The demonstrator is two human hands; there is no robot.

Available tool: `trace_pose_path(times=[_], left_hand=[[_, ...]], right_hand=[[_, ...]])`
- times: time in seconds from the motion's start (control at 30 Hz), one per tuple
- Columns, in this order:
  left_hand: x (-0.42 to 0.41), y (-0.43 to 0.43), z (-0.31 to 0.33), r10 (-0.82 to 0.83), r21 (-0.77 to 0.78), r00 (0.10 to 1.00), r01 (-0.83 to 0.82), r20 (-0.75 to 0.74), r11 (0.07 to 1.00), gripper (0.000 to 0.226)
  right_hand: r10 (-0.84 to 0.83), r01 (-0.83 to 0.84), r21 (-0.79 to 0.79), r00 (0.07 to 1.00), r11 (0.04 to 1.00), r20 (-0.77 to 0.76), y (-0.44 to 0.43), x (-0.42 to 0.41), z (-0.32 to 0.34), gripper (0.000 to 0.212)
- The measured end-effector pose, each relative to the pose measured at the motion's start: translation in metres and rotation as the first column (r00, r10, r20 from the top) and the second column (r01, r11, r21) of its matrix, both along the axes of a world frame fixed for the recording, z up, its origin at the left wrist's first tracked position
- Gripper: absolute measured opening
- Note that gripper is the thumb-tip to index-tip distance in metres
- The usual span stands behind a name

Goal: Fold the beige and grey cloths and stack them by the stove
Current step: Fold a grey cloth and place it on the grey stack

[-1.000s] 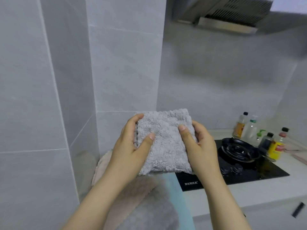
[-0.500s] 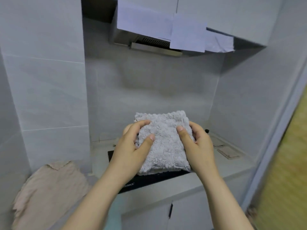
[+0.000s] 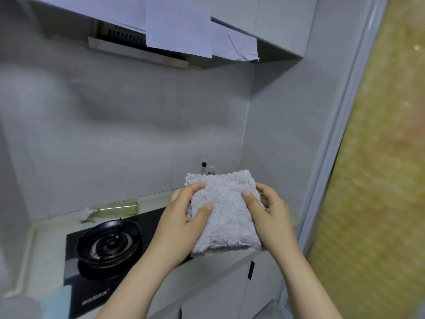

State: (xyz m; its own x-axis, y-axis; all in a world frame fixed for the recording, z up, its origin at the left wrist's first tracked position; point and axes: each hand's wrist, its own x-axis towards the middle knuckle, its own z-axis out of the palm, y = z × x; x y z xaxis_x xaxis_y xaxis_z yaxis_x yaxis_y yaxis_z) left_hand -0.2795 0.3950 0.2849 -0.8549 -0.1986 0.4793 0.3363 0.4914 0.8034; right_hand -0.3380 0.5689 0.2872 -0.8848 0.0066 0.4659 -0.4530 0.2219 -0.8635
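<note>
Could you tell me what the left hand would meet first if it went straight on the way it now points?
The left hand points forward and rightward, gripping the grey cloth. Beyond the cloth, the small bottles at the back wall look first in line, though depth is unclear.

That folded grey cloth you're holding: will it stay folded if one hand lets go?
Probably flops: the grey cloth looks soft and shaggy, pinched at its sides by left hand and right hand. Likely light, being fluffy. Its pile should grip well, not slip.
</note>
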Motion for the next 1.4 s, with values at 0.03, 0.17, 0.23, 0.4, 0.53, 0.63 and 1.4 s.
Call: trace_pose_path(times=[0.03, 0.17, 0.23, 0.4, 0.53, 0.63, 1.4], left_hand=[[-0.016, 0.004, -0.002, -0.016, 0.013, 1.000, 0.016, 0.016, 1.000, 0.037], [-0.079, 0.021, -0.010, -0.067, 0.014, 0.997, 0.066, 0.044, 0.998, 0.037], [-0.109, 0.033, -0.016, -0.089, 0.014, 0.994, 0.088, 0.057, 0.996, 0.037], [-0.177, 0.071, -0.033, -0.114, 0.007, 0.987, 0.114, 0.113, 0.993, 0.039], [-0.234, 0.115, -0.046, -0.099, -0.011, 0.989, 0.101, 0.111, 0.995, 0.040], [-0.272, 0.152, -0.052, -0.090, -0.010, 0.989, 0.092, 0.119, 0.996, 0.042], [-0.575, 0.247, -0.130, 0.048, 0.004, 0.950, -0.051, 0.310, 0.999, 0.045]], right_hand=[[-0.014, 0.014, 0.001, 1.000, 1.000, 0.018, 0.005, -0.013, -0.002, 0.022], [-0.054, 0.057, -0.025, 0.995, 0.998, 0.089, 0.024, -0.062, -0.009, 0.022], [-0.069, 0.073, -0.024, 0.991, 0.997, 0.115, 0.036, -0.086, -0.015, 0.027], [-0.093, 0.098, -0.027, 0.983, 0.995, 0.159, 0.075, -0.145, -0.031, 0.025], [-0.104, 0.104, 0.007, 0.978, 0.995, 0.180, 0.120, -0.200, -0.045, 0.032], [-0.106, 0.100, 0.047, 0.980, 0.994, 0.168, 0.158, -0.241, -0.046, 0.031], [0.046, -0.173, 0.294, 0.918, 0.940, 0.393, 0.255, -0.569, -0.107, 0.038]])
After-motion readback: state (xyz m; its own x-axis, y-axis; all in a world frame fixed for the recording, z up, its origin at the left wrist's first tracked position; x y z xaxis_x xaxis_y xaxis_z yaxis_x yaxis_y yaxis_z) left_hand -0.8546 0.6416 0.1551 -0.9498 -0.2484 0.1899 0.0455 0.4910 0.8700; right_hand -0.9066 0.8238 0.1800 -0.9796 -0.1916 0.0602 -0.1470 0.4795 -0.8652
